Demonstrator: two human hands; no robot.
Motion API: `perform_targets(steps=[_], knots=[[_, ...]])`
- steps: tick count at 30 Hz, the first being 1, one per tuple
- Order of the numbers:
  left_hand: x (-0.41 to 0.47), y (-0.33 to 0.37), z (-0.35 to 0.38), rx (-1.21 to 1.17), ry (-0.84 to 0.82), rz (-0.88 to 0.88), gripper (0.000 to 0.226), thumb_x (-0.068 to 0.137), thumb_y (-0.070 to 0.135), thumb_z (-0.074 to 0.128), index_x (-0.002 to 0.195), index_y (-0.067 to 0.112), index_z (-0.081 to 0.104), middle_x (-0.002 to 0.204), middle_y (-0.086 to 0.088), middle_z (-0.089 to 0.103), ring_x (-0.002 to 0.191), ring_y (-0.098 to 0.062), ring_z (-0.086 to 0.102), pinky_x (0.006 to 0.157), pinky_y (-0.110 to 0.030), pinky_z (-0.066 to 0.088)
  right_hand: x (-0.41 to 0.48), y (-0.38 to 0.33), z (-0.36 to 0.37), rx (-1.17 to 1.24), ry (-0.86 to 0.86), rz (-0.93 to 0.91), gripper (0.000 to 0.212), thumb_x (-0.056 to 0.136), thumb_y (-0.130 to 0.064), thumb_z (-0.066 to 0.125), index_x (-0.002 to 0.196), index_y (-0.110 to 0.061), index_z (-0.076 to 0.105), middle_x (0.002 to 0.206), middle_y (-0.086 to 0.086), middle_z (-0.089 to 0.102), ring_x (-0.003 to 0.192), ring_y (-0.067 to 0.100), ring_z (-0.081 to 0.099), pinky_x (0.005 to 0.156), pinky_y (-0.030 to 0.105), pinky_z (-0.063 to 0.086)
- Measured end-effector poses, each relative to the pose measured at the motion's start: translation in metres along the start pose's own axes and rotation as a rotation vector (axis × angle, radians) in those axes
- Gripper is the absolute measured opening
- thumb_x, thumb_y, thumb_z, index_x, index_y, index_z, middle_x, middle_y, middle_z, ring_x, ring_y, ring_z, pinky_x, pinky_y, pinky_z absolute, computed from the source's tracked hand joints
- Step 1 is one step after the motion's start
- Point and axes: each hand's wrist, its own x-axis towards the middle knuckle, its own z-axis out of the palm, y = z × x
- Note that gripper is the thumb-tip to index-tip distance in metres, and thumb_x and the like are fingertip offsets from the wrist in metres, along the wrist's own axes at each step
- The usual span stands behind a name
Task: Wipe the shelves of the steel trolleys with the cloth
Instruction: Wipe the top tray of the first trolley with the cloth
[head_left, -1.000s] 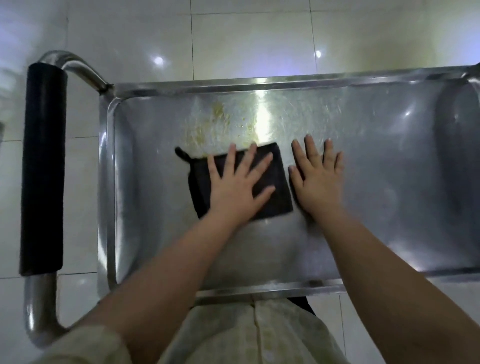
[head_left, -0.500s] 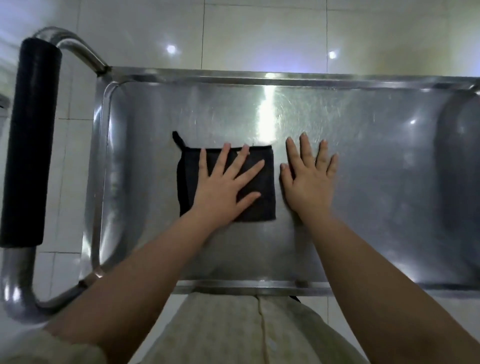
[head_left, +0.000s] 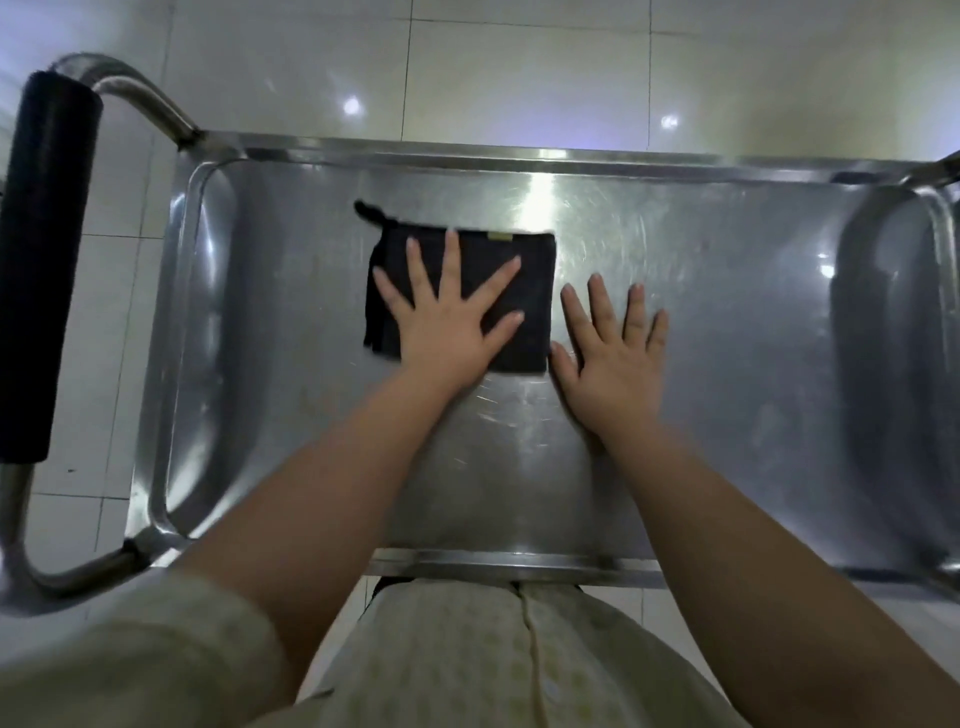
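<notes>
A folded black cloth (head_left: 524, 291) lies flat on the shiny steel trolley shelf (head_left: 727, 322), and the left hand (head_left: 447, 322) presses on it with fingers spread wide. The right hand (head_left: 613, 348) rests flat on bare metal just beside the cloth — thumb at its edge. A black foam-covered handle (head_left: 44, 260) runs along the trolley's left end — white floor tiles (head_left: 519, 67) shine beyond.

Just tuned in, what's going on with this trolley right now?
A person is wiping the steel trolley shelf. The left hand presses flat, fingers spread, on a folded dark cloth near the shelf's middle. The right hand lies flat on bare steel right beside the cloth. The black padded handle is at the left end.
</notes>
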Motion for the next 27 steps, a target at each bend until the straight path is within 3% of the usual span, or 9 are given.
perform_targets(steps=[3, 6, 17, 20, 23, 27], knots=[[0.061, 0.008, -0.015, 0.006, -0.029, -0.014, 0.063, 0.085, 0.081, 0.007, 0.143, 0.062, -0.007, 0.163, -0.006, -0.017, 0.143, -0.047, -0.020, 0.104, -0.075, -0.012, 0.005, 0.002, 0.004, 0.013, 0.016, 0.003, 0.059, 0.099, -0.059, 0.016, 0.154, -0.041, 0.004, 0.163, -0.009, 0.002, 0.150, 0.031, -0.006, 0.117, 0.059, -0.002], [0.062, 0.011, -0.013, 0.012, -0.023, -0.010, 0.063, 0.086, 0.079, 0.006, 0.144, 0.061, -0.007, 0.163, -0.007, -0.016, 0.144, -0.046, -0.018, 0.106, -0.073, -0.011, 0.005, 0.004, 0.005, 0.009, 0.018, 0.011, 0.057, 0.100, -0.057, 0.014, 0.154, -0.041, 0.005, 0.164, -0.008, 0.005, 0.150, 0.031, -0.007, 0.117, 0.059, -0.003], [-0.175, 0.003, 0.052, 0.012, 0.053, 0.012, 0.062, 0.091, 0.076, 0.015, 0.150, 0.055, 0.008, 0.164, -0.009, -0.003, 0.146, -0.046, -0.009, 0.109, -0.073, -0.004, 0.003, 0.008, -0.007, 0.031, -0.035, -0.062, 0.059, 0.100, -0.054, 0.020, 0.155, -0.037, 0.009, 0.164, -0.004, 0.001, 0.148, 0.037, -0.009, 0.115, 0.061, -0.010], [-0.191, 0.001, 0.059, 0.020, 0.064, -0.018, 0.063, 0.090, 0.078, 0.014, 0.149, 0.056, 0.008, 0.164, -0.008, -0.002, 0.146, -0.046, -0.007, 0.109, -0.072, -0.004, -0.023, 0.017, -0.008, 0.054, -0.051, -0.155, 0.057, 0.102, -0.047, 0.028, 0.155, -0.033, 0.016, 0.164, -0.001, 0.008, 0.149, 0.038, -0.002, 0.117, 0.060, -0.003], [-0.185, 0.003, 0.057, 0.021, 0.067, -0.035, 0.063, 0.090, 0.079, 0.013, 0.149, 0.057, 0.005, 0.164, -0.007, -0.004, 0.146, -0.046, -0.006, 0.109, -0.072, -0.004, -0.082, 0.041, 0.001, 0.009, -0.060, -0.216, 0.056, 0.103, -0.046, 0.024, 0.156, -0.032, 0.012, 0.164, 0.001, 0.006, 0.150, 0.034, -0.001, 0.118, 0.056, 0.000], [-0.188, 0.005, 0.058, 0.022, 0.070, -0.028, 0.065, 0.089, 0.080, 0.013, 0.149, 0.057, 0.004, 0.164, -0.008, -0.007, 0.146, -0.047, -0.009, 0.108, -0.075, -0.002, -0.129, 0.070, 0.011, -0.022, -0.069, -0.140, 0.059, 0.100, -0.053, 0.013, 0.156, -0.035, 0.004, 0.165, -0.001, 0.001, 0.149, 0.034, -0.007, 0.118, 0.057, -0.003]])
